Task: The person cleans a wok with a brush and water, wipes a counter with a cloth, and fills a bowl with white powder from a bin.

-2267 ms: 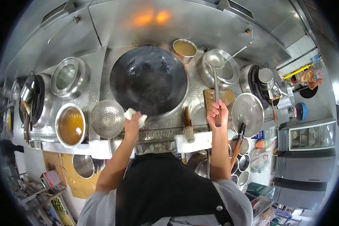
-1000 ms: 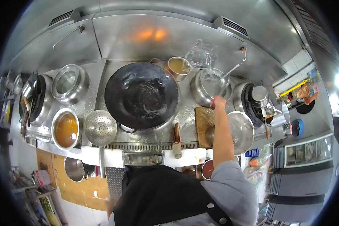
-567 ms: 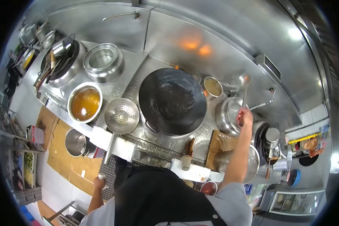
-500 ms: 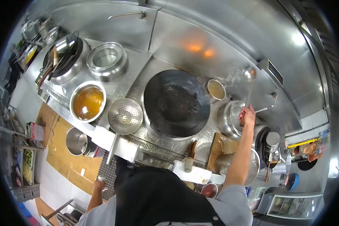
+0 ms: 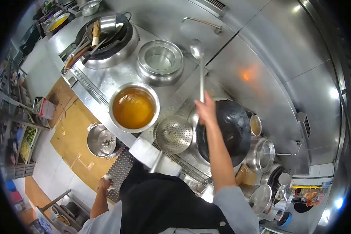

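Observation:
My right hand is closed round the handle of a long metal ladle, its bowl raised toward the back wall. Beneath that forearm sits a large black wok, partly hidden by the arm. Left of the wok, a perforated strainer lies with its handle toward me. Beside it stands a metal pot of amber liquid, probably oil. Low at my side, my left hand is closed on something small and white that I cannot make out.
A lidless steel pot holds clear liquid at the back. Farther left, a wok carries a brush and utensils. On the floor stands a steel pot. To the right are another pot and a small container.
My right hand has carried the ladle leftward, from above the right-hand pot to across the wok. The view has swung left. My left hand stays low, still closed.

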`<state>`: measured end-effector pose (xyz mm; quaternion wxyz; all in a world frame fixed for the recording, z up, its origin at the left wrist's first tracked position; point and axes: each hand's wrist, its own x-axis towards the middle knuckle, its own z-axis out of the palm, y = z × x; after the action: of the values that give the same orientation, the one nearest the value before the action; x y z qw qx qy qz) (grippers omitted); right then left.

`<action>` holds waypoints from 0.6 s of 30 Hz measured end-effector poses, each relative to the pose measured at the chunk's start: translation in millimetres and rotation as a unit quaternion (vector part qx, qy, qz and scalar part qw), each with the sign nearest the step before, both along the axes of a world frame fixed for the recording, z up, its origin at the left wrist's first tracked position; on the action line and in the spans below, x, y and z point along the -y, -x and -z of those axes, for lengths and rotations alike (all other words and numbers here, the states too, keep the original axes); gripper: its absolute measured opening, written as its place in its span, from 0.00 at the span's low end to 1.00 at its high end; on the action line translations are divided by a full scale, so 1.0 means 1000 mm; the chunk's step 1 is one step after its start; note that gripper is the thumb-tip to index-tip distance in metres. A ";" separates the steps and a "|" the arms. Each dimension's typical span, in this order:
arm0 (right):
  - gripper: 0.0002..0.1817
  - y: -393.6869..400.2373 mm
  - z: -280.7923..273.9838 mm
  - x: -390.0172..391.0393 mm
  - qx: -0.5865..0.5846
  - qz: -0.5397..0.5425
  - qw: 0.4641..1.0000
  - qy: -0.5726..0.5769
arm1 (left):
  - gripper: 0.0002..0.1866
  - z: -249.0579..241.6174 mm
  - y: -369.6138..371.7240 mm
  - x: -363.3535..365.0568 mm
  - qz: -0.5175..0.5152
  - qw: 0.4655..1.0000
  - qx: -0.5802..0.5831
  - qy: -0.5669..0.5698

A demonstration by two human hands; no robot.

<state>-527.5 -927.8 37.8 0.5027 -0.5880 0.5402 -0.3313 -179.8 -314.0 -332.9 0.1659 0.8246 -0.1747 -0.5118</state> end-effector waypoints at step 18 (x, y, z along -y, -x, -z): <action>0.10 -0.058 0.037 0.001 0.489 0.031 0.806 -0.331 | 0.22 0.025 -0.039 -0.061 0.219 0.963 0.159 0.022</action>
<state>-469.2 -928.9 0.4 0.8538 -0.1290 0.3173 -0.3920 -141.0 -252.6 -357.6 0.0381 0.8330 -0.3863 -0.3944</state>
